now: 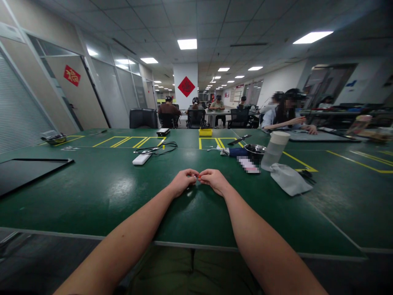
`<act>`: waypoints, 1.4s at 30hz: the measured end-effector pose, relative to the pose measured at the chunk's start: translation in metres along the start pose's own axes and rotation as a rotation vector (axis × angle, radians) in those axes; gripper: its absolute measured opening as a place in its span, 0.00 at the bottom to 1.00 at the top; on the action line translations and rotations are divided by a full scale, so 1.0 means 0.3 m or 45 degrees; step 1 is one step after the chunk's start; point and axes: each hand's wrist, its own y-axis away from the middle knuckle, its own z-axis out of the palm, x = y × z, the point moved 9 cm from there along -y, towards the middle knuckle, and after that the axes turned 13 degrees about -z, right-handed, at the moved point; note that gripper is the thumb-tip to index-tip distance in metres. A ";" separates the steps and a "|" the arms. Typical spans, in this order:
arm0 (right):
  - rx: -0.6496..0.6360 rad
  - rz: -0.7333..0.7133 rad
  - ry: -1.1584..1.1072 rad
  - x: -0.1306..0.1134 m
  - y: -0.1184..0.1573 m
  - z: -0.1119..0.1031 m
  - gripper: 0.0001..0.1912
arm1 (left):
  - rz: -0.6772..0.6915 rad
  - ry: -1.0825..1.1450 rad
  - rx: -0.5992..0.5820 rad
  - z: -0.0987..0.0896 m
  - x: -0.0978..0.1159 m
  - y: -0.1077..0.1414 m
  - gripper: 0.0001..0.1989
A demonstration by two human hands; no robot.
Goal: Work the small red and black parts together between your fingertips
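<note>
Well left of the orange piece (199, 176), a black panel (30, 174) is laid on the desk (92, 205); between them, bare room for sideways movement is offered. Beyond the piece and to its left, a white block (142, 158) is set. Just left of the piece, the left hand (183, 180) is held with fingertips curled in; whether anything is clamped there cannot be told. The piece itself is pinched by the right hand (214, 179), at its right. Handling is judged under way; no finished result is shown, so what is left cannot be told. Nearer than the piece, the desk's front edge is crossed by both forearms (132, 229). To its right, room is narrowed by a bottle (274, 151) and a pouch (290, 179).
</note>
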 end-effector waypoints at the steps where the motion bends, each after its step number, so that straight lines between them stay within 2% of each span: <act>1: -0.007 -0.007 0.003 -0.003 0.001 0.002 0.07 | 0.001 -0.023 0.012 0.000 0.003 0.002 0.13; 10: -0.019 0.002 -0.043 -0.010 0.001 0.008 0.05 | -0.138 0.194 -0.021 -0.008 -0.041 -0.021 0.13; 15: 0.040 0.084 -0.168 -0.016 0.006 0.009 0.16 | -0.235 0.321 -0.020 -0.015 -0.059 -0.030 0.11; 19: 0.061 0.118 -0.217 -0.007 0.002 0.005 0.23 | -0.233 0.415 -0.030 -0.019 -0.064 -0.038 0.14; 22: 0.064 0.122 -0.238 0.004 -0.003 -0.001 0.25 | -0.226 0.461 -0.027 -0.023 -0.071 -0.042 0.17; 24: 0.053 0.115 -0.239 0.009 -0.006 -0.002 0.22 | -0.220 0.458 -0.029 -0.023 -0.071 -0.041 0.16; 27: 0.008 0.072 -0.176 0.009 -0.007 0.002 0.09 | -0.204 0.378 -0.037 -0.015 -0.061 -0.031 0.10; 29: -0.006 0.040 -0.119 0.006 -0.005 0.003 0.03 | -0.198 0.326 -0.036 -0.008 -0.053 -0.023 0.10; 34: 0.024 0.024 -0.055 0.002 0.002 -0.002 0.07 | -0.210 0.310 -0.018 0.000 -0.048 -0.013 0.13; 42: 0.026 0.018 -0.041 -0.011 0.009 0.005 0.07 | -0.184 0.291 -0.041 0.005 -0.039 -0.007 0.13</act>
